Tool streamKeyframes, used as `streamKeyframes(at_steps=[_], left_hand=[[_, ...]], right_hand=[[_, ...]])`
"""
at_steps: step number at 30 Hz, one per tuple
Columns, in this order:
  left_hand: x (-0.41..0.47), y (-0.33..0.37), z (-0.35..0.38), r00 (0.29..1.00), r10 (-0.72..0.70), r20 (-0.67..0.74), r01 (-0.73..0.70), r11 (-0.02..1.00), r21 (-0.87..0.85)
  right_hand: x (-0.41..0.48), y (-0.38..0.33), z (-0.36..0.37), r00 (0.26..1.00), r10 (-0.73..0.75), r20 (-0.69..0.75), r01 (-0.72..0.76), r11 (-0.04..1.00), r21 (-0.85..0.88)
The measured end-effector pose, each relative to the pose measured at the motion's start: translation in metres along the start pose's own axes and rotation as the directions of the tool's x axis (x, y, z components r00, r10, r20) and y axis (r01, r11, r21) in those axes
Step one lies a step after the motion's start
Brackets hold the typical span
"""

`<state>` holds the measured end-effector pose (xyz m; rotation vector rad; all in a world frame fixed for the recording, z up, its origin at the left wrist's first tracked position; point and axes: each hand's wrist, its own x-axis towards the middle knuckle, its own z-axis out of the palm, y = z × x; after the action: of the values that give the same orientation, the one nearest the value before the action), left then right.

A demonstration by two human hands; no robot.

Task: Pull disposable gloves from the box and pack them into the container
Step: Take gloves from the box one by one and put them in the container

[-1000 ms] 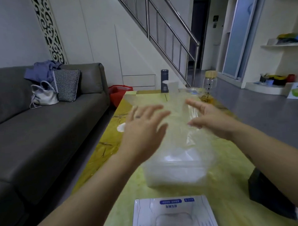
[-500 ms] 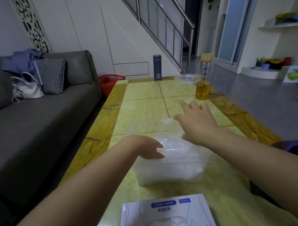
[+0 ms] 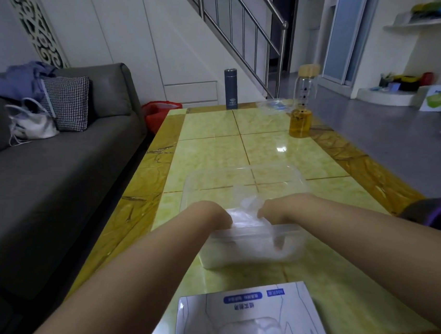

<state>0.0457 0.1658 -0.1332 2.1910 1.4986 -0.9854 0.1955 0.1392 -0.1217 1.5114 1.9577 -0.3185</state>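
Note:
A clear plastic container (image 3: pixel 287 252) stands in the middle of the yellow tiled table (image 3: pixel 213 147), its open lid (image 3: pixel 239 171) lying flat behind it. Crumpled clear disposable gloves (image 3: pixel 249 207) fill it. My left hand (image 3: pixel 215 214) and my right hand (image 3: pixel 274 210) both reach down into the container, one on each side of the glove bunch. My right fingers show blurred through the front wall, pointing down onto the gloves. My left fingers are hidden. The white glove box (image 3: pixel 252 313) with a blue label lies nearest me, a glove showing in its opening.
At the table's far end stand a dark flask (image 3: pixel 231 89), a glass bottle (image 3: pixel 301 106) holding amber liquid, and a flat clear tray (image 3: pixel 275 106). A grey sofa (image 3: pixel 64 172) runs along the left. A red bag (image 3: pixel 160 114) sits on the floor beyond it.
A second ago both hands held a glove spread in the air above the container. They have come down, and both are now sunk into the container on the gloves.

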Motion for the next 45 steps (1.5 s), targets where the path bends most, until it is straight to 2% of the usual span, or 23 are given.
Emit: streamKeyframes(at_steps=[3, 6, 9, 11, 13, 14, 15, 16, 18, 21, 22, 23, 27, 30, 32, 34, 36, 38, 40, 43, 45], left_hand=[[-0.026, 0.003, -0.004, 0.985, 0.086, -0.152, -0.085, 0.996, 0.01], [-0.062, 0.0, -0.007, 0.913, 0.145, -0.381, -0.207, 0.97, -0.129], [-0.09, -0.013, -0.001, 0.794, 0.108, -0.598, -0.331, 0.902, -0.277], [-0.115, -0.019, 0.015, 0.656, 0.052, -0.753, -0.454, 0.824, -0.339], [-0.134, -0.021, 0.037, 0.522, -0.02, -0.853, -0.569, 0.736, -0.366], [-0.142, -0.019, 0.049, 0.479, -0.041, -0.877, -0.607, 0.706, -0.365], [-0.15, -0.016, 0.061, 0.469, -0.036, -0.883, -0.623, 0.695, -0.359], [-0.155, -0.013, 0.074, 0.485, -0.003, -0.874, -0.614, 0.711, -0.343], [-0.159, -0.005, 0.097, 0.592, 0.095, -0.8, -0.543, 0.781, -0.309], [-0.154, 0.005, 0.129, 0.798, 0.18, -0.575, -0.377, 0.894, -0.243], [-0.153, 0.008, 0.138, 0.849, 0.187, -0.494, -0.334, 0.915, -0.227], [-0.151, 0.011, 0.146, 0.878, 0.192, -0.439, -0.315, 0.921, -0.227], [-0.147, 0.013, 0.158, 0.872, 0.201, -0.447, -0.349, 0.895, -0.278], [-0.145, 0.012, 0.162, 0.867, 0.203, -0.455, -0.354, 0.893, -0.277], [-0.144, 0.012, 0.164, 0.865, 0.198, -0.461, -0.354, 0.892, -0.282], [-0.144, 0.011, 0.165, 0.859, 0.194, -0.473, -0.36, 0.887, -0.29], [-0.145, 0.011, 0.164, 0.852, 0.2, -0.483, -0.373, 0.881, -0.292], [-0.145, 0.01, 0.163, 0.849, 0.201, -0.489, -0.384, 0.87, -0.309], [-0.145, 0.01, 0.163, 0.849, 0.195, -0.491, -0.388, 0.861, -0.329], [-0.146, 0.011, 0.163, 0.85, 0.191, -0.49, -0.384, 0.863, -0.328], [-0.147, 0.012, 0.164, 0.845, 0.188, -0.501, -0.384, 0.865, -0.323]], right_hand=[[-0.018, 0.0, -0.006, 0.995, -0.002, -0.101, 0.007, 0.999, 0.043], [-0.051, 0.001, -0.015, 0.954, -0.039, -0.298, 0.079, 0.989, 0.122], [-0.088, -0.005, -0.018, 0.839, -0.074, -0.538, 0.213, 0.956, 0.2], [-0.118, -0.019, -0.01, 0.735, -0.128, -0.666, 0.348, 0.914, 0.208], [-0.141, -0.035, 0.004, 0.717, -0.219, -0.662, 0.466, 0.857, 0.221], [-0.148, -0.045, 0.016, 0.74, -0.288, -0.608, 0.494, 0.846, 0.2], [-0.15, -0.055, 0.031, 0.768, -0.346, -0.539, 0.495, 0.855, 0.157], [-0.147, -0.063, 0.047, 0.789, -0.382, -0.482, 0.483, 0.87, 0.101], [-0.14, -0.076, 0.072, 0.809, -0.408, -0.422, 0.433, 0.901, -0.041], [-0.132, -0.084, 0.084, 0.823, -0.386, -0.418, 0.398, 0.915, -0.061], [-0.13, -0.087, 0.084, 0.819, -0.391, -0.419, 0.386, 0.917, -0.1], [-0.13, -0.088, 0.083, 0.831, -0.356, -0.428, 0.365, 0.929, -0.065], [-0.124, -0.102, 0.091, 0.833, -0.171, -0.526, 0.374, 0.875, 0.308], [-0.122, -0.108, 0.093, 0.829, -0.097, -0.551, 0.371, 0.832, 0.412], [-0.127, -0.108, 0.091, 0.825, -0.155, -0.544, 0.367, 0.878, 0.306], [-0.132, -0.105, 0.09, 0.773, -0.262, -0.577, 0.399, 0.909, 0.122], [-0.143, -0.104, 0.088, 0.697, -0.412, -0.587, 0.407, 0.901, -0.148], [-0.154, -0.106, 0.084, 0.693, -0.471, -0.546, 0.413, 0.88, -0.236], [-0.16, -0.103, 0.08, 0.716, -0.415, -0.561, 0.388, 0.905, -0.175], [-0.159, -0.089, 0.077, 0.741, -0.216, -0.635, 0.354, 0.93, 0.096], [-0.155, -0.088, 0.081, 0.795, -0.148, -0.588, 0.32, 0.926, 0.199]])
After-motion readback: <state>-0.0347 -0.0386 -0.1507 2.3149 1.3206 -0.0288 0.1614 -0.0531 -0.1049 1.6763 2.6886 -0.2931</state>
